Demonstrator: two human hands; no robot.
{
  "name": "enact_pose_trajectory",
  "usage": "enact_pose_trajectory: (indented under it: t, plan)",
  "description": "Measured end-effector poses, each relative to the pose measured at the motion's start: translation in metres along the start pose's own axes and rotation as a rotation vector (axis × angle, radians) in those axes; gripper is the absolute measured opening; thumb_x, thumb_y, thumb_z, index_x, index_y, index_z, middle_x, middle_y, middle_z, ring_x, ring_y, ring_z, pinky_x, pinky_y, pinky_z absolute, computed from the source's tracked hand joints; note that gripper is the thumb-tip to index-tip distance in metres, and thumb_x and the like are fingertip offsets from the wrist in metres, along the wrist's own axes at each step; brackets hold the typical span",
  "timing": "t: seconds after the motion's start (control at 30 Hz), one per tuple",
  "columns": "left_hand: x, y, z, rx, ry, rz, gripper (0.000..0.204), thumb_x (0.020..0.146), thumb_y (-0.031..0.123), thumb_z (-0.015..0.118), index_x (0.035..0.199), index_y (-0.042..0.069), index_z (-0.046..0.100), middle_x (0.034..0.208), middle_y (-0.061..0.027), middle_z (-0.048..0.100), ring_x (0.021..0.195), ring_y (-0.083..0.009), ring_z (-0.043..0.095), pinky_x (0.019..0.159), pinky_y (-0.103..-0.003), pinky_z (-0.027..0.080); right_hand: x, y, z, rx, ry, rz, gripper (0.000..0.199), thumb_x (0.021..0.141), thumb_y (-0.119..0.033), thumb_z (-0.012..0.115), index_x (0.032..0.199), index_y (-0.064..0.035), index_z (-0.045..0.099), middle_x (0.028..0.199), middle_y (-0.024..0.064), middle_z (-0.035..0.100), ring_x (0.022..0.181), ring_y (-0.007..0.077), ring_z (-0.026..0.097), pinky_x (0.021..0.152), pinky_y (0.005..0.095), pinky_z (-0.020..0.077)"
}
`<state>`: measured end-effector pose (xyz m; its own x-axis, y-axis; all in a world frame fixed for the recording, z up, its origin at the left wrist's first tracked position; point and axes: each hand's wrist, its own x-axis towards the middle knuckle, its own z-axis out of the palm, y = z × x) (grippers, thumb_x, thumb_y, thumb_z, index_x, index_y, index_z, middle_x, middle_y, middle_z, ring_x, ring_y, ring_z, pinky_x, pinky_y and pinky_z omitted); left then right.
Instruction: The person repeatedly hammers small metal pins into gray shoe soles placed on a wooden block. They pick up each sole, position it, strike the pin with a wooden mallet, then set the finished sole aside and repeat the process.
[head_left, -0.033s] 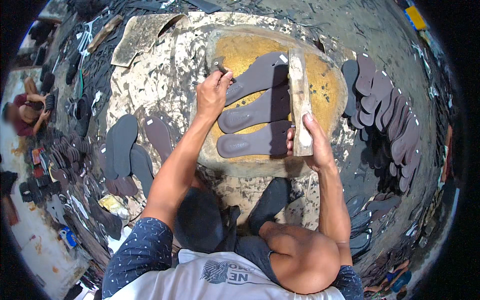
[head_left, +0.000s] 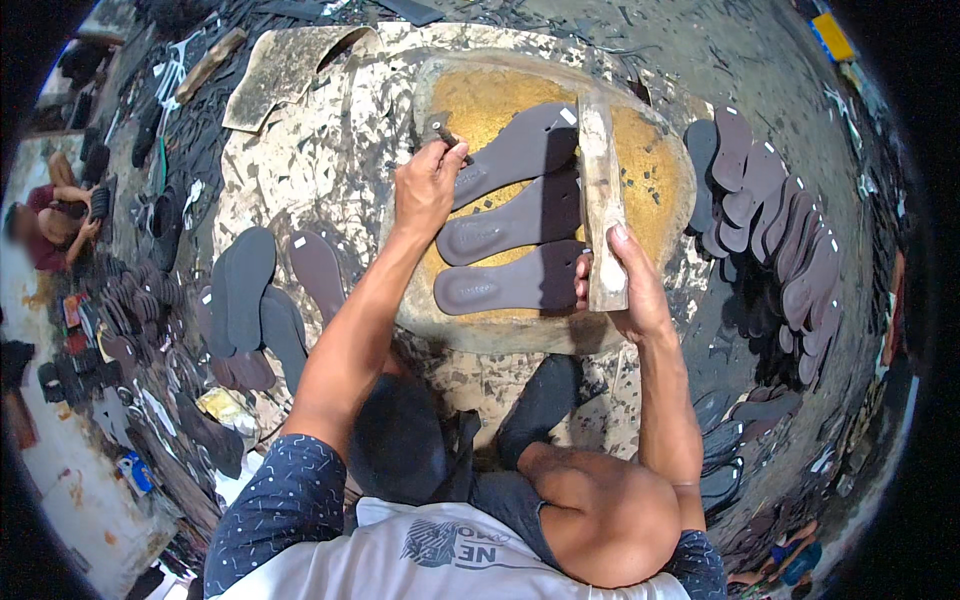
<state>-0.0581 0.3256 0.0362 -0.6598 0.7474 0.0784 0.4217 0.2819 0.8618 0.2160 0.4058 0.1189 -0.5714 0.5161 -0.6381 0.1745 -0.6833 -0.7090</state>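
Observation:
My left hand [head_left: 425,190] is closed round a short dark metal punch [head_left: 441,130] at the heel end of the topmost sandal sole [head_left: 520,150]. That sole is dark grey-brown, with small holes and a white sticker at its toe end. Two more sandal soles, a middle one [head_left: 510,222] and a lower one [head_left: 500,280], lie below it in a row. My right hand [head_left: 640,290] grips the near end of a long wooden bar [head_left: 600,190], which stretches away from me just right of the toe ends. A shadow darkens the toe ends.
The soles lie on a rounded yellow-topped block [head_left: 640,130] dotted with small black scraps. Rows of soles [head_left: 790,230] stand to the right; more soles [head_left: 245,285] lie left. A person [head_left: 60,220] sits far left. My bent knees are close below the block.

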Motion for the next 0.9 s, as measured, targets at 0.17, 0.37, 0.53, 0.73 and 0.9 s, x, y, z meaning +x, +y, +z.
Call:
enact_pose_trajectory:
  t: [0.17, 0.37, 0.53, 0.73, 0.9]
  plan:
    - [0.005, -0.002, 0.01, 0.125, 0.066, 0.239, 0.018, 0.097, 0.018, 0.066, 0.091, 0.001, 0.066, 0.083, -0.0161, 0.067, 0.075, -0.037, 0.066, 0.066, -0.044, 0.051, -0.018, -0.051, 0.017, -0.096, -0.001, -0.132, 0.047, 0.103, -0.048, 0.05, 0.125, -0.0064, 0.051, 0.088, 0.0101, 0.065, 0.067, 0.018, 0.067, 0.057, 0.0331, 0.0575]
    - [0.001, -0.013, 0.003, 0.268, 0.082, 0.369, 0.014, 0.095, 0.016, 0.069, 0.096, 0.002, 0.068, 0.093, -0.0173, 0.067, 0.087, -0.0371, 0.065, 0.076, -0.046, 0.052, -0.056, -0.095, 0.064, -0.06, -0.09, -0.894, 0.061, 0.102, -0.056, 0.043, 0.112, 0.001, 0.059, 0.093, 0.0165, 0.065, 0.08, 0.0253, 0.064, 0.076, 0.0391, 0.0544]
    - [-0.003, -0.018, 0.028, 0.297, 0.068, 0.462, 0.019, 0.088, 0.0, 0.062, 0.105, 0.002, 0.071, 0.098, -0.0163, 0.067, 0.096, -0.0376, 0.064, 0.084, -0.046, 0.053, 0.031, 0.007, 0.031, -0.883, 0.011, -0.408, 0.037, 0.106, -0.038, 0.053, 0.117, -0.0043, 0.063, 0.104, 0.0159, 0.069, 0.098, 0.025, 0.066, 0.091, 0.0413, 0.051]
    - [0.011, -0.005, 0.011, 0.131, 0.079, 0.276, 0.021, 0.1, 0.018, 0.063, 0.107, -0.001, 0.067, 0.096, -0.0134, 0.067, 0.09, -0.0283, 0.067, 0.077, -0.041, 0.056, 0.04, 0.003, -0.002, -0.194, -0.133, 0.117, 0.05, 0.1, -0.048, 0.062, 0.123, -0.0048, 0.052, 0.084, 0.0117, 0.066, 0.075, 0.0218, 0.068, 0.07, 0.0379, 0.0574]
    - [-0.008, 0.005, 0.005, -0.518, 0.21, -0.184, 0.03, 0.105, 0.028, 0.06, 0.107, -0.001, 0.064, 0.09, -0.0074, 0.07, 0.081, -0.0137, 0.07, 0.068, -0.027, 0.06, 0.051, 0.031, -0.005, -0.094, -0.105, 0.145, 0.048, 0.101, -0.049, 0.056, 0.118, -0.0049, 0.052, 0.083, 0.0106, 0.067, 0.067, 0.0204, 0.067, 0.06, 0.0364, 0.0575]
